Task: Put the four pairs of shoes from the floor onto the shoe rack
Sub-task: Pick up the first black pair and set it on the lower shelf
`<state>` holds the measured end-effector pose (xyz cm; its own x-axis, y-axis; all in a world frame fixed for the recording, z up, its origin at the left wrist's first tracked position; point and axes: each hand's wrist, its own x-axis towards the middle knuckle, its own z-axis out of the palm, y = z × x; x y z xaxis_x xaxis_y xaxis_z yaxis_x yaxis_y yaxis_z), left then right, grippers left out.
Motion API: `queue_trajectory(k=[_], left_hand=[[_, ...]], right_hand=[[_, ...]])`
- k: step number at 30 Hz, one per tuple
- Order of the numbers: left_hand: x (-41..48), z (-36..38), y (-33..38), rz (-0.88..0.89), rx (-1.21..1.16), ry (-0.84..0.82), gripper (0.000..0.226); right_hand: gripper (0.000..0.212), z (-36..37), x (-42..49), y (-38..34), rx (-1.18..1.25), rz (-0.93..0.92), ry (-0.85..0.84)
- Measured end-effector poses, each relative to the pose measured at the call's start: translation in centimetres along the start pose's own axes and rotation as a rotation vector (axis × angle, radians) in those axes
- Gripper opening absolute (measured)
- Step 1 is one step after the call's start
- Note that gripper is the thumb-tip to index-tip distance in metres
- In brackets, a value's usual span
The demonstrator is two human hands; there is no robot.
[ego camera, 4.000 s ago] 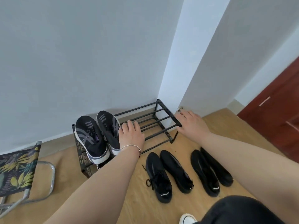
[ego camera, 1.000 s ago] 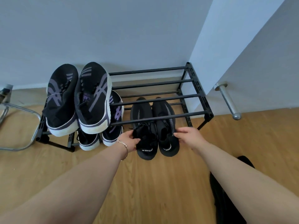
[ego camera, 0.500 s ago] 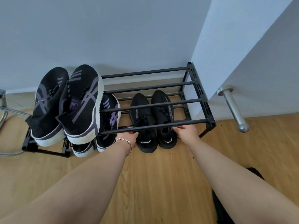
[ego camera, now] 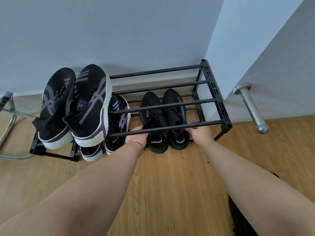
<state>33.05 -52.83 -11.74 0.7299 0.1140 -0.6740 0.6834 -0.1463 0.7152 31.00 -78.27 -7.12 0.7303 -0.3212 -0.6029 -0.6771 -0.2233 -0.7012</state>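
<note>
Black knit pair (ego camera: 163, 116) sits on the lower tier of the shoe rack (ego camera: 219, 106), between both hands. Left hand (ego camera: 139, 135) cups the left shoe's side; right hand (ego camera: 200, 133) grips the right shoe's heel. Purple-striped pair (ego camera: 76, 106) rests on the top tier, left of the hands.
</note>
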Motion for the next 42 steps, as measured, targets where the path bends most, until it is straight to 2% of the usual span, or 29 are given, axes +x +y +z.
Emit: queue_trajectory(k=[3,9,12,15,19,25,33,37,42], left_hand=[[1.4,-0.6,-1.2,-0.014,0.037,-0.006,0.042],[-8.5,0.5,4.4,-0.020,0.416,0.136,0.040],[-10.1,0.8,4.1,0.073,0.489,0.085,0.035],[-11.3,0.7,3.5,0.124,0.598,0.038,0.048],[-12.9,0.1,2.9,0.238,0.977,-0.009,0.067],[-17.0,-1.1,3.1,0.436,1.373,-0.085,0.068],[-23.8,-1.9,3.4,0.615,1.565,-0.088,0.071],[-27.1,-1.9,4.1,0.704,1.583,-0.078,0.072],[-31.2,-3.0,7.1,0.867,1.579,-0.050,0.072]], right_hand=[[0.019,-0.2,-0.5,-1.2,-0.096,0.011,0.025],[0.032,-0.3,-2.8,-0.9,-0.292,-0.123,0.007],[0.036,-0.3,-4.3,-0.5,-0.342,-0.241,0.014],[0.046,-0.5,-6.1,0.3,-0.420,-0.326,0.006],[0.051,-0.7,-9.1,1.6,-0.583,-0.404,0.007],[0.065,-1.7,-16.5,1.8,-0.781,-0.445,0.071],[0.068,-4.5,-26.3,2.0,-1.163,-0.452,0.298],[0.072,-6.8,-30.0,1.8,-1.281,-0.416,0.336],[0.063,-10.4,-33.0,0.5,-1.449,-0.388,0.358]])
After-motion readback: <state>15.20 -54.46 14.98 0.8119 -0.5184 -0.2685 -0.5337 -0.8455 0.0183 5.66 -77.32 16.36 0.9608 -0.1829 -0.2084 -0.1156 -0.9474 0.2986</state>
